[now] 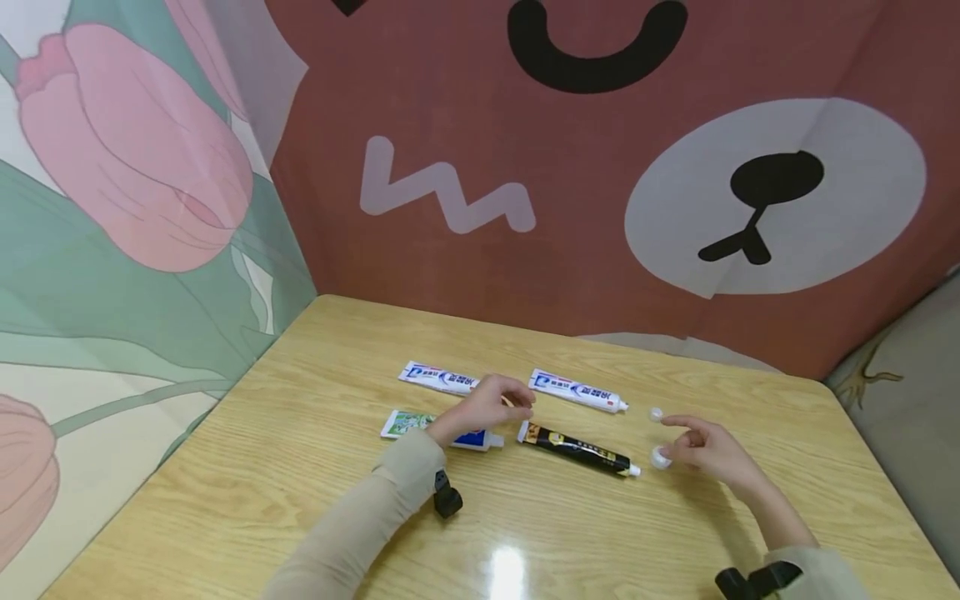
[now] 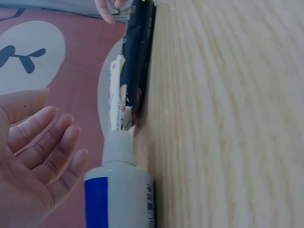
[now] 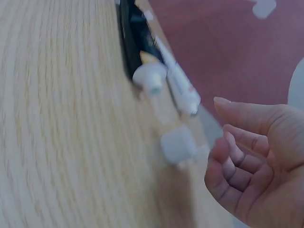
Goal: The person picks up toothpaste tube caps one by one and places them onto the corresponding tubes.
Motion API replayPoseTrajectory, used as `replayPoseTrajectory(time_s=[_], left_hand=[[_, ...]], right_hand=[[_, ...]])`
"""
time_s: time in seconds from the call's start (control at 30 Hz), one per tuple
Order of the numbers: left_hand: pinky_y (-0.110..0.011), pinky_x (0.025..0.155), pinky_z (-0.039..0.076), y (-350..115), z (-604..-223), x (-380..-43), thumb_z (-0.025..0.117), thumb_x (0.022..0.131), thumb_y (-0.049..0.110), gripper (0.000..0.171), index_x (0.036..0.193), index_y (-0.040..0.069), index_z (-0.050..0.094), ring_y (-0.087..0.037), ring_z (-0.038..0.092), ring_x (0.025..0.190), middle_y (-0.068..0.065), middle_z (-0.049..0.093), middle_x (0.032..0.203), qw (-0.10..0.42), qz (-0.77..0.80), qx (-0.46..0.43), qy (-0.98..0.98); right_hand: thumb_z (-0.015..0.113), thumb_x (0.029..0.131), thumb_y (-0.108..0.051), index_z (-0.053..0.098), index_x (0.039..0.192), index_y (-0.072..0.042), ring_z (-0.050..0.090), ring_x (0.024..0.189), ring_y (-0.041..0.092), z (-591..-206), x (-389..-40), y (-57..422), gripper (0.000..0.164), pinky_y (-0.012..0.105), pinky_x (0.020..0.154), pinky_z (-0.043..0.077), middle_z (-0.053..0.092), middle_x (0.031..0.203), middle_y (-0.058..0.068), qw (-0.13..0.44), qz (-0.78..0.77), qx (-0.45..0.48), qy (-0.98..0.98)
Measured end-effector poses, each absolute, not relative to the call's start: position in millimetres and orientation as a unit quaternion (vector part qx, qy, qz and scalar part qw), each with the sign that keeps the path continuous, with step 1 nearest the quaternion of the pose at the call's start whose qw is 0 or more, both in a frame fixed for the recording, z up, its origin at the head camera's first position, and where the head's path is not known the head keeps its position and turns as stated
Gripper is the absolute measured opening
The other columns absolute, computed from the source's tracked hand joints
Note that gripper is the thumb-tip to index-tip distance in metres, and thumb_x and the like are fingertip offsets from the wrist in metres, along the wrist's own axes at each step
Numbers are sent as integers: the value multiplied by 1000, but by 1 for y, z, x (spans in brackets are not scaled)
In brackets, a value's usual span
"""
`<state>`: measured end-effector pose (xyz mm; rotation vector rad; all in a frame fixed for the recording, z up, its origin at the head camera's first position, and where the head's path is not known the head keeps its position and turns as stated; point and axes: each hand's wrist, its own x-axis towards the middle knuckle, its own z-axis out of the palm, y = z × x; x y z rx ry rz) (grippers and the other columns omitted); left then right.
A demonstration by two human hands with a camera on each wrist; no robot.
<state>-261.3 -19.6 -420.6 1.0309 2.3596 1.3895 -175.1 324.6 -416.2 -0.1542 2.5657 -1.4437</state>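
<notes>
My left hand (image 1: pixel 489 405) hovers over the toothpaste tubes with fingers relaxed and nothing in them. Beneath it lies a green, white and blue tube (image 1: pixel 408 422), its white nozzle end pointing right; the wrist hides its middle. A black toothpaste tube (image 1: pixel 577 448), uncapped, lies to the right. Behind are two white-and-blue tubes, the left one (image 1: pixel 437 379) partly behind the hand, the right one (image 1: pixel 576 390) in full view. My right hand (image 1: pixel 708 454), loosely bent and holding nothing, hangs beside a larger white cap (image 3: pixel 178 145). A smaller white cap (image 1: pixel 656 413) lies behind that cap.
The wooden table (image 1: pixel 570 533) meets a wall covering with a bear picture (image 1: pixel 585 208) at its far edge. Flower-patterned fabric (image 1: pixel 150 167) hangs along the left side. A grey surface (image 1: pixel 907 400) borders the table on the right.
</notes>
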Motion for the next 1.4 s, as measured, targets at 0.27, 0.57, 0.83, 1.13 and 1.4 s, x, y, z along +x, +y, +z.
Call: replayPoseTrajectory(time_s=[0.27, 0.57, 0.83, 1.13, 1.4], left_hand=[[-22, 75, 47, -5, -430, -266, 67, 83, 10, 23, 102, -1, 64, -14, 58, 88, -9, 64, 97, 123, 423, 355, 824], [-22, 82, 45, 4, -431, -264, 67, 83, 15, 25, 105, 4, 64, -13, 57, 96, -6, 63, 103, 154, 368, 356, 845], [-19, 79, 45, 8, -436, -264, 68, 82, 13, 26, 106, 3, 64, -8, 57, 90, -4, 64, 99, 166, 343, 374, 846], [-17, 76, 42, 14, -438, -261, 71, 79, 14, 30, 107, 6, 65, -4, 52, 82, 3, 63, 95, 154, 285, 389, 862], [-17, 72, 39, 17, -438, -257, 73, 78, 21, 35, 110, 11, 64, -5, 47, 77, 5, 57, 91, 104, 182, 423, 881]], right_hand=[[66, 82, -13, 36, 128, 15, 47, 53, 11, -438, -186, 337, 62, 27, 49, 43, 54, 65, 3, 174, -519, -56, 835], [65, 84, -16, 51, 117, 14, 40, 46, 9, -441, -190, 334, 46, 25, 42, 36, 45, 56, 0, 170, -485, -84, 854], [63, 86, -18, 54, 114, 13, 44, 49, 10, -442, -188, 331, 42, 25, 43, 40, 51, 61, 2, 166, -472, -90, 861], [57, 91, -22, 57, 109, 11, 48, 53, 11, -442, -188, 329, 38, 27, 46, 44, 53, 66, 6, 138, -466, -89, 870], [59, 89, -21, 56, 106, 12, 50, 59, 13, -441, -186, 326, 37, 27, 50, 45, 56, 74, 8, 129, -485, -57, 863]])
